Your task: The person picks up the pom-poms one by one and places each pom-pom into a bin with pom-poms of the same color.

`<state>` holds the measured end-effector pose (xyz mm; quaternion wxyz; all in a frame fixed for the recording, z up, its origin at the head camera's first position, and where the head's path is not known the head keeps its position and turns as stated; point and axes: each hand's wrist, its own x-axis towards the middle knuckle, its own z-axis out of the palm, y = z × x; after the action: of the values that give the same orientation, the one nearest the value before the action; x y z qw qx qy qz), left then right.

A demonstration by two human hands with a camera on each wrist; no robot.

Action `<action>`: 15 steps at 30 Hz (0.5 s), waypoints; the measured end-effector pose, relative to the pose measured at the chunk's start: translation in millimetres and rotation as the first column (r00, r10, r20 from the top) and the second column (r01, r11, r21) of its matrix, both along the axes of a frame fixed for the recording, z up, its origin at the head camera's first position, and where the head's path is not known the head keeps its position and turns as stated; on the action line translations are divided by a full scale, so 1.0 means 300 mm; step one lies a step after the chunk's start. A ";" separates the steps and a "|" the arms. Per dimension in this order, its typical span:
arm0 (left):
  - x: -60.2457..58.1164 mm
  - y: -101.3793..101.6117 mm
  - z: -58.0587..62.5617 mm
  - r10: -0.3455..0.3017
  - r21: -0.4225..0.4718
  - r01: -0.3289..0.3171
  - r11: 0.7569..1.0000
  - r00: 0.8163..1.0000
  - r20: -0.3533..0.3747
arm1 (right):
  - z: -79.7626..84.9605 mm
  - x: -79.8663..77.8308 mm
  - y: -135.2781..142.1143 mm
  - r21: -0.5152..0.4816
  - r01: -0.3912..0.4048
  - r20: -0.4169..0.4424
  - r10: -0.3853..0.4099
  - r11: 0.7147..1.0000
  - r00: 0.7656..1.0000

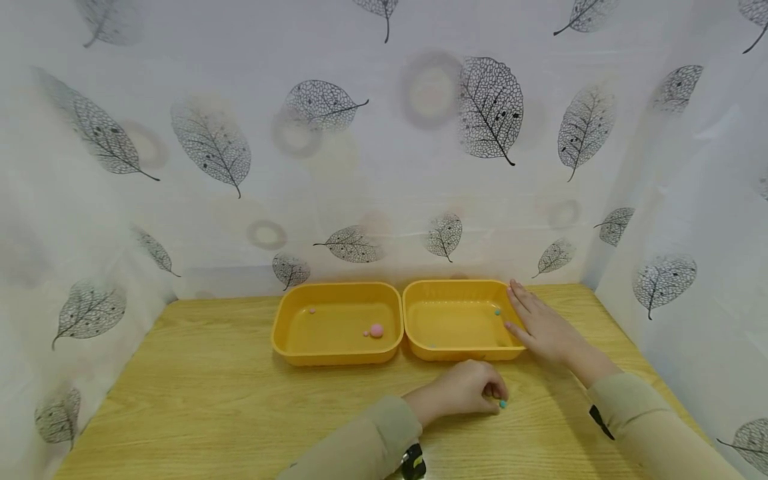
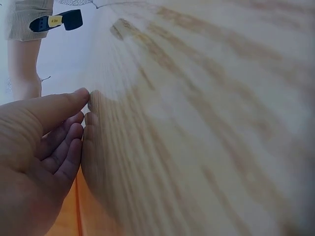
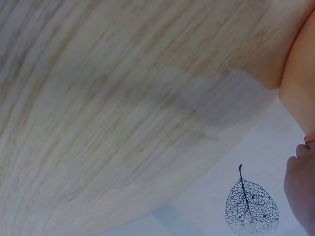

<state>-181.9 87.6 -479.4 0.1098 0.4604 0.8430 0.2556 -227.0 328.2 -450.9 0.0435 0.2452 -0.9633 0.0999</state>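
Note:
My left hand (image 1: 459,392) is low over the table in front of the right yellow bin (image 1: 453,351). Its curled thumb and forefinger pinch a small teal ball (image 1: 503,404), which shows at the fingertips. In the left wrist view the thumb (image 2: 64,105) meets the forefinger near the tabletop, and the ball is hidden. My right hand (image 1: 549,331) rests on the right end of that bin with straight fingers, the thumb reaching over the rim. Inside the bin lies another teal ball (image 1: 497,312).
A second yellow bin (image 1: 336,359) stands against the first on its left. It holds a larger pink ball (image 1: 376,330) and two small pink ones. Behind the wooden table (image 1: 198,380) hangs a white curtain (image 1: 384,167) with leaf prints, which also closes both sides.

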 end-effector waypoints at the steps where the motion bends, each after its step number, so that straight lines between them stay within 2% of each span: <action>1: -0.001 0.002 -0.001 -0.003 -0.002 0.003 1.000 1.000 -0.006 | 0.001 0.000 0.000 0.001 0.001 0.004 -0.001 1.000 1.000; 7: 0.001 0.010 -0.003 -0.004 -0.016 0.004 1.000 1.000 -0.024 | 0.005 0.001 0.002 0.008 0.006 0.026 -0.006 1.000 1.000; 15: 0.007 0.021 -0.001 0.003 -0.048 -0.006 0.999 0.998 -0.067 | -0.003 0.000 0.003 0.008 -0.003 -0.016 0.003 1.000 1.000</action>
<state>-179.7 93.9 -479.8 0.0922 0.4639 0.8531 0.2202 -226.9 329.2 -451.7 0.0500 0.2476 -0.9630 0.0940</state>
